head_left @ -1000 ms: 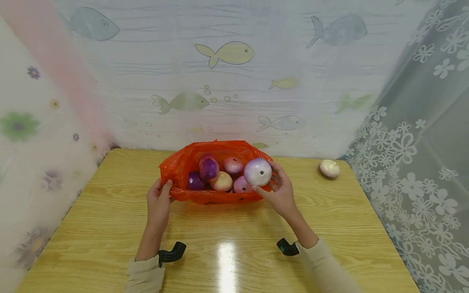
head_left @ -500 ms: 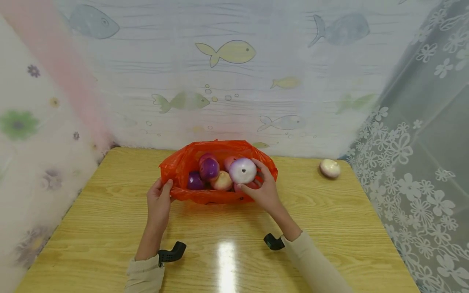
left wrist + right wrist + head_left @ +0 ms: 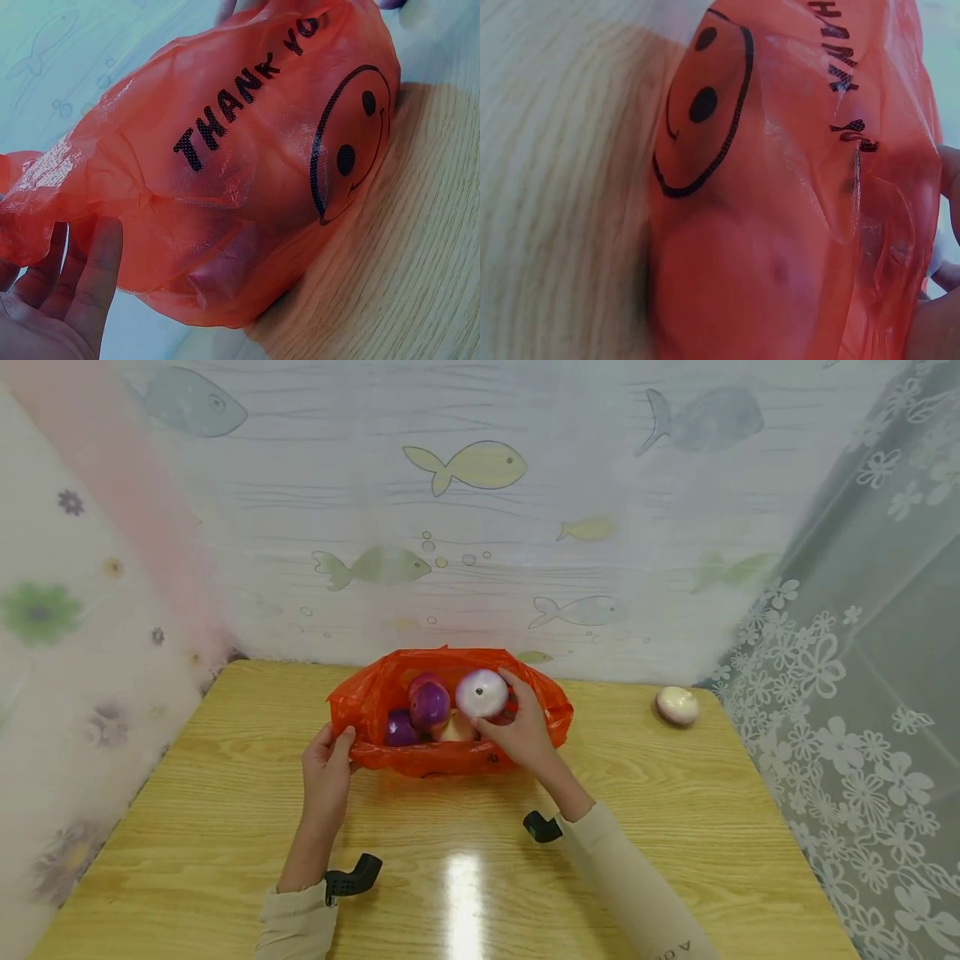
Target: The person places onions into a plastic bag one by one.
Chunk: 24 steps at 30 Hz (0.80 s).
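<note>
A red plastic bag (image 3: 412, 762) lies with its mouth open toward the head camera. My left hand (image 3: 327, 768) pinches the bag's left edge between thumb and fingers. In my right hand (image 3: 522, 727) is a glossy, round white-and-purple onion-like vegetable (image 3: 482, 694) with a dark spot, held over the bag's mouth. Below and beside it inside the bag are a dark purple round piece (image 3: 431, 707), another purple one (image 3: 401, 729) and a cream one (image 3: 456, 727). The left wrist view shows black "THANK YO" lettering and a smiling face on the bag (image 3: 277, 165).
A cream round vegetable (image 3: 677, 706) sits alone at the back right of the wooden table (image 3: 645, 827). Behind the table hangs a fish-printed curtain (image 3: 480, 527), with a flowered sheer one (image 3: 855, 743) on the right. Black wrist cameras (image 3: 354, 875) jut inward from both forearms.
My right hand has carried the white-and-purple vegetable leftward and slightly back, from the bag's right side toward its middle. The left hand keeps its hold on the bag's edge.
</note>
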Motion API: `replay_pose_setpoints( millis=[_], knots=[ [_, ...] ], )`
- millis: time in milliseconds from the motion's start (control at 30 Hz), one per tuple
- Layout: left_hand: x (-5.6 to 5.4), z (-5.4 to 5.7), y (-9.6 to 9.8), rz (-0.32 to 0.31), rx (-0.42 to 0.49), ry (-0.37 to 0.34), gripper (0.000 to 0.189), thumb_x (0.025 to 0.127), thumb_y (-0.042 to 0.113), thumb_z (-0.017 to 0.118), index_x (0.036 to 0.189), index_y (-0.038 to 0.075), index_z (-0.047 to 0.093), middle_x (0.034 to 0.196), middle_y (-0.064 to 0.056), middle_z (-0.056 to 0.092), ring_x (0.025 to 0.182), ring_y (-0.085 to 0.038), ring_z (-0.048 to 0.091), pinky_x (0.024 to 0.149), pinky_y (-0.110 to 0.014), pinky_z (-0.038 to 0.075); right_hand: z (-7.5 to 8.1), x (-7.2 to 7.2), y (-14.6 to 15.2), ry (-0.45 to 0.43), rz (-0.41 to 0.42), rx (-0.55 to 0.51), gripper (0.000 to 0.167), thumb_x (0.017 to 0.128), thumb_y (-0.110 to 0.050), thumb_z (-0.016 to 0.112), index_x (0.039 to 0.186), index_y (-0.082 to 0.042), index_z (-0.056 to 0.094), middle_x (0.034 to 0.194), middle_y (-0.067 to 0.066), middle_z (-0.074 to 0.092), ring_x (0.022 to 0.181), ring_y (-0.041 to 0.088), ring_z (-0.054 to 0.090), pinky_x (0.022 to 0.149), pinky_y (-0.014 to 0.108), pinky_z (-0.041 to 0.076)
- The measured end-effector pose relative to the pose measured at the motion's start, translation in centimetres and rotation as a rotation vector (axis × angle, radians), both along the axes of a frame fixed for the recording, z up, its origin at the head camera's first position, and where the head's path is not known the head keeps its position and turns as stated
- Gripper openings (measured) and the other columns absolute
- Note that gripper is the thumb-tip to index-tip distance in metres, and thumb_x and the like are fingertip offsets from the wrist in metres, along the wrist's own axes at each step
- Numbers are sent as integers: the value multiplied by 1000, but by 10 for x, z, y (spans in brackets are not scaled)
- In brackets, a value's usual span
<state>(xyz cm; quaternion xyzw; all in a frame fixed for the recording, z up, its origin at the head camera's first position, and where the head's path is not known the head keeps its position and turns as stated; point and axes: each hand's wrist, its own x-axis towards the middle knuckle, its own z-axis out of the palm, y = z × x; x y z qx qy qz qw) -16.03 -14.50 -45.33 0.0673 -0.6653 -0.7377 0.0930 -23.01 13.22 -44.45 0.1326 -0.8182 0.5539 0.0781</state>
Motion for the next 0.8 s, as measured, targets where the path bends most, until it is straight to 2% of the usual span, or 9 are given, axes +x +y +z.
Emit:
replay_pose_setpoints(
  millis=[167,300,633,800],
  knots=[
    [0,1,0,-5,10,-9,40,109,26,48,145,8,52,130,-2,60,106,-9,66,87,-19,57,0,-11,-4,30,-31,64,85,80,-7,86,151,-4,40,145,19,47,127,33,53,105,46,52],
    [0,2,1,-5,16,-18,41,109,26,48,146,8,51,130,-2,60,105,-8,66,86,-18,57,0,-18,-7,21,-43,70,84,81,-8,85,152,-4,39,143,18,49,125,32,53,104,45,52],
    [0,1,0,-1,16,-35,41,109,27,48,145,8,51,130,-1,59,105,-8,66,86,-18,57,-1,-28,-18,13,-54,0,89,80,-4,85,153,1,34,147,20,47,126,35,53,104,48,52],
    [0,2,-1,0,15,-30,42,109,27,48,147,9,51,132,-3,59,106,-9,65,86,-18,57,-2,-31,-22,11,-48,-60,76,81,-4,85,144,2,42,142,20,50,124,35,57,102,47,54]
  ],
)
